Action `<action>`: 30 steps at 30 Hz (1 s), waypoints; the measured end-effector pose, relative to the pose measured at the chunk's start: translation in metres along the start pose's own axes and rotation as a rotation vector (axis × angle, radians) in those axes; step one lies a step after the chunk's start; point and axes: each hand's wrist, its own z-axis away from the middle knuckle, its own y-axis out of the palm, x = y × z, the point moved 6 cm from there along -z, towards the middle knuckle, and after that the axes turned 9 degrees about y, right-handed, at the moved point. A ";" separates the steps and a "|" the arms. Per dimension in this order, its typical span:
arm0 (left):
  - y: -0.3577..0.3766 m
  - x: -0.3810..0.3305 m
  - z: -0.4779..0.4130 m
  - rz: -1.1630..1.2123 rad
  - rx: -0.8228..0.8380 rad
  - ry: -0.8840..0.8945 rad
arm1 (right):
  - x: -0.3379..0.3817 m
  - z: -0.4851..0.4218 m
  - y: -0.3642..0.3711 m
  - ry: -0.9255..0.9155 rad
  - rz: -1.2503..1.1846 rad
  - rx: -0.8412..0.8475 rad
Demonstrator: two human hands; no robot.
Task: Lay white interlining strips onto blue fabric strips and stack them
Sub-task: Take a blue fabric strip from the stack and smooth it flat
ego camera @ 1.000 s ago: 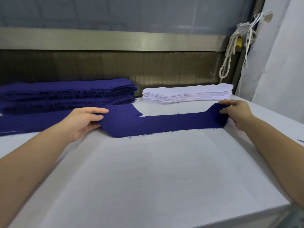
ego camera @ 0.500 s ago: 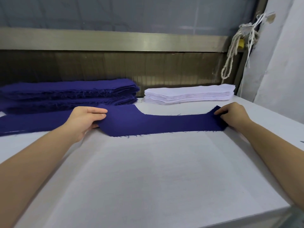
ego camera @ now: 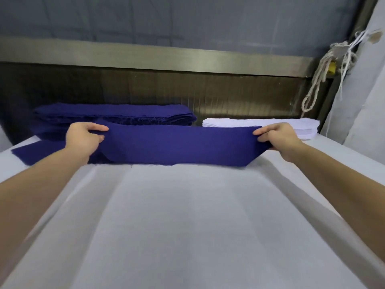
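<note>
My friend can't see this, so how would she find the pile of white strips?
Start at the big table, then look along its far edge. The pile of white strips sits at the far right, behind the right hand. It is the only white pile; the blue pile sits to its left.

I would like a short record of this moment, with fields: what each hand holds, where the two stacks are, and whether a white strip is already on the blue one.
left hand: pinches the left end of the blue strip
right hand: pinches its right end
blue strip: stretched between both hands, upper edge raised, lower edge on the table
blue stack: back left, behind the strip
white stack: back right
white strip on the held strip: none yet
</note>
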 end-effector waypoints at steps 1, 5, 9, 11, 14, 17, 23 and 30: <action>-0.006 0.007 -0.005 -0.035 0.001 -0.014 | 0.008 0.000 0.011 -0.004 0.014 0.040; -0.039 0.039 -0.023 -0.174 -0.007 -0.063 | 0.037 -0.001 0.066 -0.023 0.061 0.151; -0.070 0.064 -0.033 -0.200 -0.071 -0.110 | 0.047 0.002 0.115 0.005 0.056 0.218; -0.084 0.078 -0.035 -0.187 -0.092 -0.153 | 0.048 0.004 0.136 0.023 0.046 0.257; -0.096 0.092 -0.038 -0.175 -0.094 -0.192 | 0.048 0.006 0.157 0.009 0.086 0.285; -0.099 0.100 -0.039 -0.182 -0.097 -0.205 | 0.049 0.006 0.168 -0.066 0.216 0.241; -0.089 0.113 -0.041 -0.249 -0.039 -0.190 | 0.042 0.004 0.176 -0.152 0.408 0.179; -0.088 0.107 -0.053 -0.299 -0.032 -0.208 | 0.059 0.000 0.176 -0.275 0.587 0.063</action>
